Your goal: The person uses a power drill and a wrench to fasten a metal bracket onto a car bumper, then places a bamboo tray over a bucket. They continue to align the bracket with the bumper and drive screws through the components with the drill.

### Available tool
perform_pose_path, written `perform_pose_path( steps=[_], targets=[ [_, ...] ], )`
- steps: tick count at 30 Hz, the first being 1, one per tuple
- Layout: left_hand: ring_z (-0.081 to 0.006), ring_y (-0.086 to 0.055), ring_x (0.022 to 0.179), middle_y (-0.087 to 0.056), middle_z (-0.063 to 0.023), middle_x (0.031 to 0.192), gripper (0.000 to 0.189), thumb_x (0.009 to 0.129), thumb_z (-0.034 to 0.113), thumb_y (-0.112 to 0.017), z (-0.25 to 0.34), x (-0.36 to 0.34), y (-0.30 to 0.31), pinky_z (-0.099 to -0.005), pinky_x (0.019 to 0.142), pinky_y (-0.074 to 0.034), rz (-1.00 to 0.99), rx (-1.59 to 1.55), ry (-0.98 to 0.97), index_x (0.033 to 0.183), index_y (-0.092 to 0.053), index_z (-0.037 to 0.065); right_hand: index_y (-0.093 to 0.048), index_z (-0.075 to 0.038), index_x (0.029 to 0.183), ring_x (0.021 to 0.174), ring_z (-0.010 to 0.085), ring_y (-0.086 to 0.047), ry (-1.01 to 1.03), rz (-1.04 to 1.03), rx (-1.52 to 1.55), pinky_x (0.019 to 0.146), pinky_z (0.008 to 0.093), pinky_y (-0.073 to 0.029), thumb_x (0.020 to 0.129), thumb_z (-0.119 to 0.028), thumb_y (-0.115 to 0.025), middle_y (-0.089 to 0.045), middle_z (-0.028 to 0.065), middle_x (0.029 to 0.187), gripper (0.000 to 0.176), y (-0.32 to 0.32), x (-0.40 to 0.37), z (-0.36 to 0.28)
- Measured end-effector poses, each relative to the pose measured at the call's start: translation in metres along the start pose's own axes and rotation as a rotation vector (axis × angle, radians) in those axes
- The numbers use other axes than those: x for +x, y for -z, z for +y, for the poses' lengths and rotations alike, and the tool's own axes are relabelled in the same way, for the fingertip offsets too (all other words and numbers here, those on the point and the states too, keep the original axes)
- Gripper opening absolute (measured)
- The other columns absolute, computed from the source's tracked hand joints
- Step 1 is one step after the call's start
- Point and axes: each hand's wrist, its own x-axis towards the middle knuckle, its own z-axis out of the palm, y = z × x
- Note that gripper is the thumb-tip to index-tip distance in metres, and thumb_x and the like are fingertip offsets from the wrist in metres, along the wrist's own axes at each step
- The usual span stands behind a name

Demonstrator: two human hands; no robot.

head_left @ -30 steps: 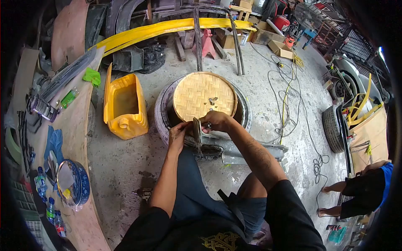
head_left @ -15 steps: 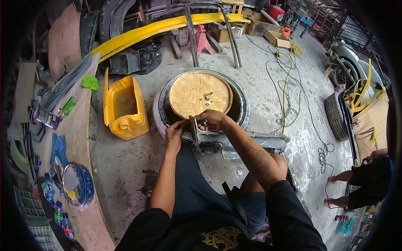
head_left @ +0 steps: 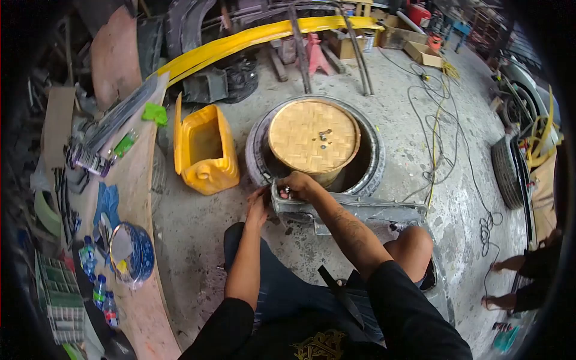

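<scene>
A long grey car-body panel (head_left: 372,207) lies crosswise in front of me, its left end raised by the near rim of the wheel. My left hand (head_left: 258,205) is closed at that end, with its fingers partly hidden at the panel's outer side. Just inside the end, my right hand (head_left: 298,185) is closed around a small shiny metal piece (head_left: 287,191), too small to name surely. Beyond my hands is a round woven bamboo tray (head_left: 306,135) with several small metal fasteners (head_left: 324,138) on top. It rests within a large tyre (head_left: 256,144).
A cut-open yellow jerrycan (head_left: 228,174) stands left of the tyre. Farther left, a curved board (head_left: 141,288) bears a blue round tin (head_left: 141,255) and bottles. Cables (head_left: 453,138) trail across the floor at right. A yellow bumper strip (head_left: 252,39) lies behind. Another person's legs (head_left: 507,264) show at right.
The view has swung left, so the scene sits farther right. The panel's end, seen edge-on before, is now turned to show more of its inside. Both hands stay at it.
</scene>
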Motion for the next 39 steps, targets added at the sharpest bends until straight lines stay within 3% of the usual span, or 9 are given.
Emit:
perform_pose_path(
  steps=[4,7,11,15,16,19,25,30,39],
  targets=[
    [-0.0223,-0.066,0.101,-0.066,-0.013,0.117,0.03,0.099,0.002,-0.045,-0.008,0.013,0.016,-0.0342,0.091,-0.053,-0.09,0.015,0.031,0.125,-0.059,-0.003,-0.068,-0.001,0.079,0.056,0.0154,-0.061,-0.044,0.085,0.032,0.053,0.0281,-0.054,0.091,-0.009,-0.066,-0.062,0.0068,0.066,0.015,-0.001,-0.001,-0.006],
    [-0.0147,-0.066,0.092,-0.07,-0.0089,0.106,0.026,0.094,0.006,-0.062,0.006,0.007,0.006,-0.0263,0.083,-0.052,-0.121,-0.009,-0.021,0.117,-0.066,-0.005,-0.068,0.007,0.086,0.063,0.0177,-0.067,-0.029,-0.081,-0.285,0.052,0.0288,-0.057,0.088,-0.005,-0.063,-0.067,0.0116,0.074,0.014,0.002,0.006,-0.027],
    [-0.0193,-0.067,0.094,-0.069,-0.0113,0.108,0.025,0.096,0.001,-0.052,0.011,0.014,0.011,-0.0304,0.086,-0.054,-0.13,0.188,-0.041,0.118,-0.064,-0.005,-0.07,0.006,0.081,0.067,0.0235,-0.071,-0.136,-0.088,-0.98,0.058,0.0348,-0.058,0.088,-0.01,-0.058,-0.07,0.016,0.075,0.021,-0.018,-0.015,-0.063],
    [-0.0131,-0.066,0.078,-0.071,-0.0079,0.091,0.024,0.093,0.013,-0.068,0.015,0.017,0.013,-0.0242,0.072,-0.051,-0.179,0.177,-0.102,0.108,-0.07,-0.005,-0.068,0.011,0.077,0.069,0.0303,-0.072,-0.055,-0.001,-1.561,0.064,0.0424,-0.057,0.086,-0.022,-0.059,-0.07,0.0234,0.074,0.035,-0.028,-0.024,-0.056],
    [-0.0125,-0.065,0.076,-0.071,-0.0075,0.089,0.024,0.092,0.014,-0.069,0.014,0.02,0.012,-0.0237,0.07,-0.051,-0.177,0.192,-0.097,0.108,-0.07,-0.005,-0.068,0.011,0.08,0.071,0.036,-0.071,0.235,0.124,-1.533,0.067,0.0448,-0.055,0.084,-0.027,-0.062,-0.068,0.0275,0.076,0.039,-0.017,-0.024,-0.041],
    [-0.0115,-0.064,0.075,-0.071,-0.0065,0.087,0.025,0.092,0.015,-0.07,0.016,0.028,0.016,-0.0232,0.068,-0.05,-0.226,0.182,-0.057,0.107,-0.071,-0.004,-0.07,0.007,0.084,0.076,0.0395,-0.069,0.587,0.329,-1.149,0.07,0.0462,-0.053,0.084,-0.029,-0.063,-0.067,0.0283,0.079,0.036,0.005,0.003,0.0],
    [-0.0125,-0.064,0.071,-0.07,-0.0062,0.087,0.019,0.092,0.011,-0.069,0.021,0.022,0.009,-0.0238,0.067,-0.052,-0.198,0.075,0.035,0.106,-0.067,-0.002,-0.072,0.003,0.088,0.076,0.0366,-0.07,0.468,0.416,-1.157,0.071,0.0446,-0.053,0.08,-0.029,-0.068,-0.069,0.0257,0.082,0.033,0.006,0.006,0.0],
    [-0.0114,-0.059,0.065,-0.062,-0.0033,0.077,0.022,0.103,0.019,-0.051,0.019,0.023,0.008,-0.0241,0.058,-0.045,-0.265,0.255,-0.048,0.094,-0.063,0.003,-0.074,0.001,0.092,0.068,0.0261,-0.068,0.421,0.303,-1.01,0.067,0.0397,-0.053,0.076,-0.031,-0.072,-0.07,0.0222,0.077,0.036,0.017,0.012,0.004],
    [-0.0104,-0.055,0.067,-0.053,0.0026,0.079,0.027,0.104,0.032,-0.044,-0.009,0.034,0.012,-0.0249,0.055,-0.044,-0.22,0.205,0.004,0.104,-0.059,0.01,-0.073,0.002,0.099,0.073,0.0194,-0.065,0.296,0.237,-0.884,0.068,0.0351,-0.051,0.078,-0.026,-0.073,-0.071,0.014,0.082,0.035,0.009,-0.009,-0.009]
  ],
)
